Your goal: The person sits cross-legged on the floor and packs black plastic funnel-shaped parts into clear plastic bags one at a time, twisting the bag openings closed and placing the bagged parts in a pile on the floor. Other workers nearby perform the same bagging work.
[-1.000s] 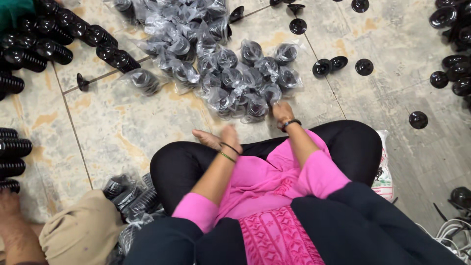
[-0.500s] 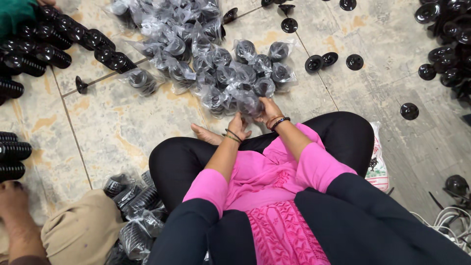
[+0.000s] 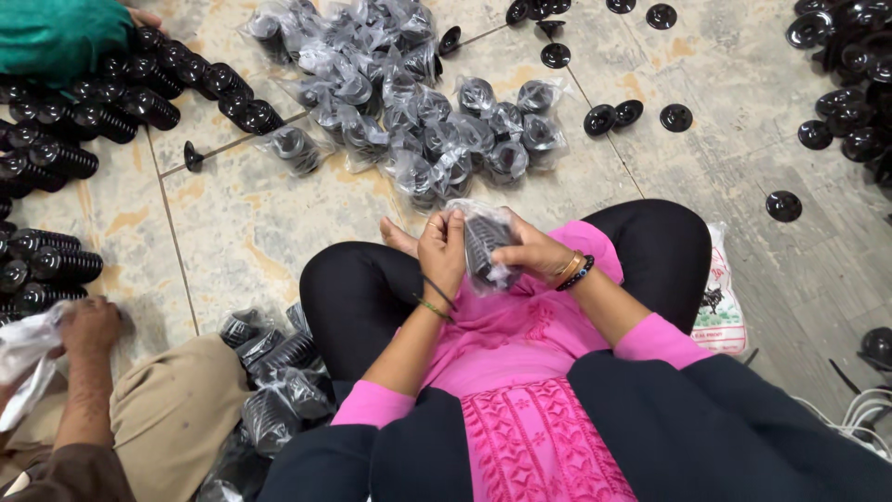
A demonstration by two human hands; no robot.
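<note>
**Both hands on 1 bagged stack, held over the lap**

The left hand [image 3: 444,249] and right hand [image 3: 525,253] meet in front of the person's chest, each pinching the clear plastic bag [image 3: 485,244] that wraps a ribbed black stack. The left fingers grip the bag's upper left edge; the right hand cups it from the other side — a 2-sided hold that keeps the loose film taut and the stack steady above the crossed legs.

Just ahead on the tiled floor [image 3: 232,223] lies a heap of bagged stacks [image 3: 409,112], within easy reach of the seated person. Unbagged black stacks [image 3: 84,121] lie in rows at the far left, and loose black discs [image 3: 613,116] are scattered to the right. More bagged pieces [image 3: 279,372] sit beside the left knee. At the lower left, another person's hand [image 3: 88,325] grips a white plastic sheet [image 3: 23,358] — separate work, well apart.
</note>
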